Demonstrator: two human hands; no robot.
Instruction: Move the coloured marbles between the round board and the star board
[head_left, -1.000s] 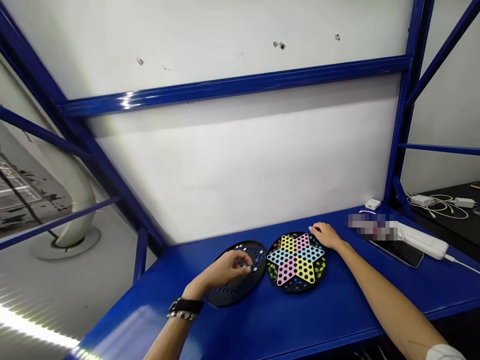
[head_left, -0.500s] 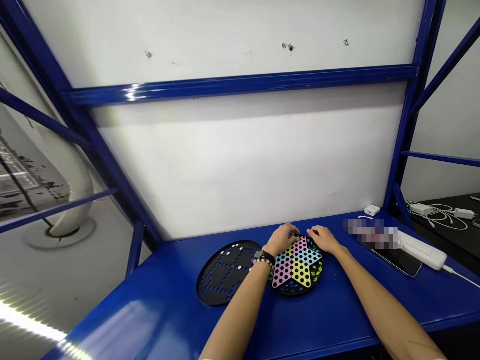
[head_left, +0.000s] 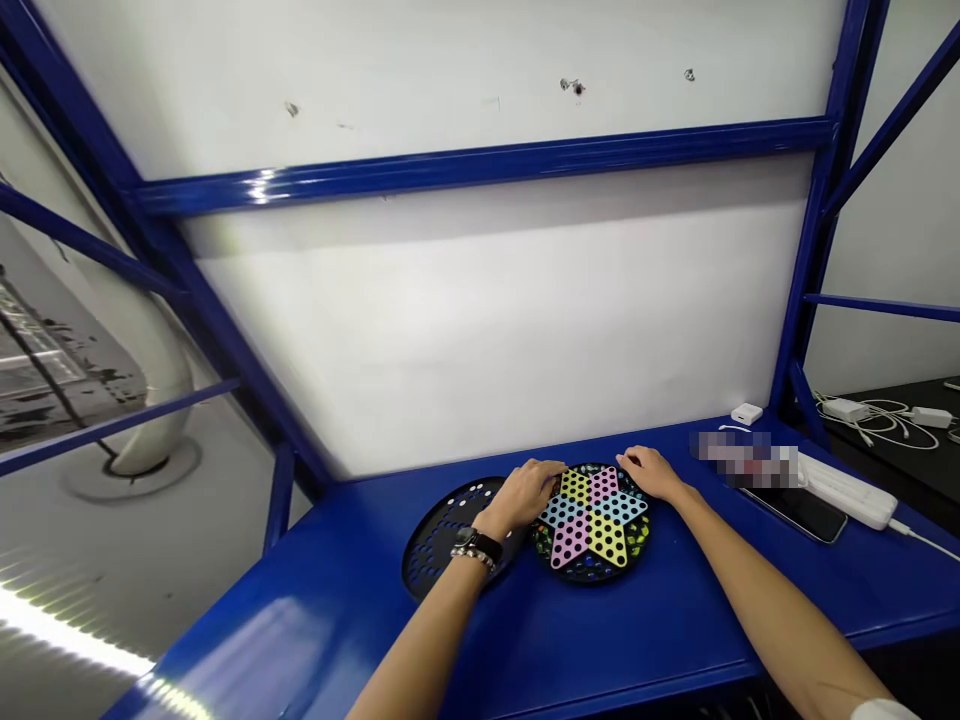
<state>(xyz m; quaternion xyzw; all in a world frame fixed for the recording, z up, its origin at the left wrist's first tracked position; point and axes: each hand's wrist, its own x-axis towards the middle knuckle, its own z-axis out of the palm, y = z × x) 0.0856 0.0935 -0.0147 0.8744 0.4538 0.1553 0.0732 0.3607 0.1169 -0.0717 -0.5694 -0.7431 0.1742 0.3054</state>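
The left hand (head_left: pixel 521 495) lies palm down just left of the round black plastic Chinese checkers board (head_left: pixel 577 578), its fingers reaching the board's left rim, while the right hand (head_left: pixel 651 473) sits at the upper right rim with its fingers loosely curved. Neither hand is clenched, but from this high view I cannot tell whether either is gripping the rim or only resting on it. Between the hands lies the board's six-pointed star of yellow, pink and blue perforated plastic (head_left: pixel 607 540), with small coloured marbles (head_left: pixel 637 540) packed in the dark area around it. Under and beyond the left hand, a second round black perforated plastic disc (head_left: pixel 442 535) lies beside the board, with small white spots near its far edge that are too small to identify. A black wristwatch strap (head_left: pixel 478 545) and a beaded bracelet (head_left: pixel 472 558) circle the left wrist. Both boards rest on a blue painted steel bench top (head_left: pixel 600 640). Well to the right of the right hand lie a black smartphone (head_left: pixel 799 513), a white power strip (head_left: pixel 847 490), and a small white charger (head_left: pixel 746 413) near the wall.
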